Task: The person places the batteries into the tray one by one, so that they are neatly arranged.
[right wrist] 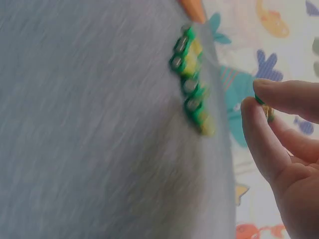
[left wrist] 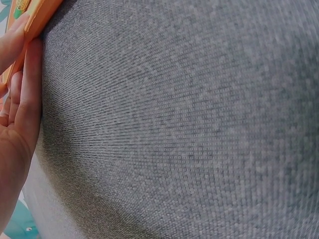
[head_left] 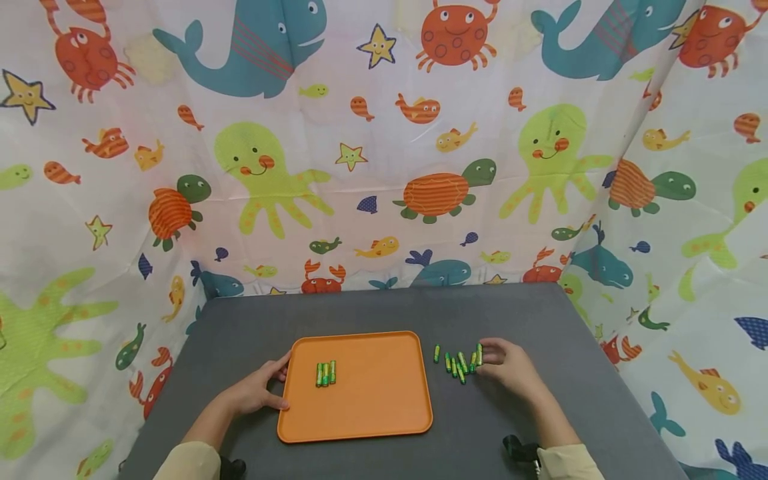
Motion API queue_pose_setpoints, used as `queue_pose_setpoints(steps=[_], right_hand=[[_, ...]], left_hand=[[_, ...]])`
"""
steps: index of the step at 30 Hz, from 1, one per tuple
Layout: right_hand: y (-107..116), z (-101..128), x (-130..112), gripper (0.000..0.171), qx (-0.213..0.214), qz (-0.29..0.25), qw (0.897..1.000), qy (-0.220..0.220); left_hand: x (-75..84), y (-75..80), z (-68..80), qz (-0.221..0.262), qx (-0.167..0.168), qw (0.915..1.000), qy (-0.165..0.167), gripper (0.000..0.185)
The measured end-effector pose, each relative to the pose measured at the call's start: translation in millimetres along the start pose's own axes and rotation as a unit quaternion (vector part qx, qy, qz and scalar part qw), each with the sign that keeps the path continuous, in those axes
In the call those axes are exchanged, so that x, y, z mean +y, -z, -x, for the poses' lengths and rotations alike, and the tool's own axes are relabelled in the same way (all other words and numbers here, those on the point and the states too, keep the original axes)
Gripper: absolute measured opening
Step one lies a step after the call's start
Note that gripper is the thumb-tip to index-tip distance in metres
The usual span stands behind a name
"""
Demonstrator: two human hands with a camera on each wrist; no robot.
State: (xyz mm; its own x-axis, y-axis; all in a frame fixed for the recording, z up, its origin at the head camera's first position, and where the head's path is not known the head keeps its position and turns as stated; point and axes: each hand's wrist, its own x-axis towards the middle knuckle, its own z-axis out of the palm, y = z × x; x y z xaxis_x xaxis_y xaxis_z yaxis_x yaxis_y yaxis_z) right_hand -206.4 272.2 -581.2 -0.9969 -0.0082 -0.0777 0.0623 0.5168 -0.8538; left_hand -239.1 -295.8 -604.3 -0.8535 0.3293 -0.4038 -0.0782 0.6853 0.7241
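An orange tray (head_left: 372, 407) lies on the grey table (head_left: 528, 320), with three green-and-yellow batteries (head_left: 325, 374) side by side in its left half. My left hand (head_left: 279, 385) rests against the tray's left edge, fingers fairly straight; the left wrist view shows those fingers (left wrist: 22, 109) beside the tray rim (left wrist: 40, 20). Several loose batteries (head_left: 457, 363) lie in a cluster just right of the tray. My right hand (head_left: 483, 353) is at the cluster's right end and pinches one battery (right wrist: 262, 103) between thumb and forefinger, near the other loose batteries (right wrist: 192, 89).
A sea-animal print curtain (head_left: 384, 167) walls in the table at the back and both sides. Bare grey cloth (left wrist: 189, 129) lies around the tray, and the table's right edge (head_left: 606, 360) is close to my right hand.
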Motion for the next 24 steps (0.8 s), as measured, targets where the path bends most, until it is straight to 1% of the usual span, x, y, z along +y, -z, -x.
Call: queue_pose_setpoints(steps=[7, 12, 18, 24], right_hand=[[-9.7, -1.5, -32.8, 0.057, -0.018, -0.014, 0.999, 0.024], [-23.1, -6.1, -53.3, 0.056, -0.019, -0.030, 0.999, 0.028], [-43.7, -12.7, -67.6, 0.054, -0.022, -0.037, 0.999, 0.031], [-62.0, -15.3, -81.3, 0.055, -0.035, -0.043, 0.998, 0.028]], left_hand=[[0.2, 0.1, -1.1, -0.001, 0.001, 1.0000, -0.003, 0.121], [0.7, 0.1, -0.8, -0.003, 0.003, 1.0000, -0.001, 0.120], [-2.6, 0.5, -2.2, -0.009, -0.001, 0.9999, -0.007, 0.121], [-4.6, 1.6, -1.7, -0.010, -0.009, 0.9998, -0.017, 0.120]])
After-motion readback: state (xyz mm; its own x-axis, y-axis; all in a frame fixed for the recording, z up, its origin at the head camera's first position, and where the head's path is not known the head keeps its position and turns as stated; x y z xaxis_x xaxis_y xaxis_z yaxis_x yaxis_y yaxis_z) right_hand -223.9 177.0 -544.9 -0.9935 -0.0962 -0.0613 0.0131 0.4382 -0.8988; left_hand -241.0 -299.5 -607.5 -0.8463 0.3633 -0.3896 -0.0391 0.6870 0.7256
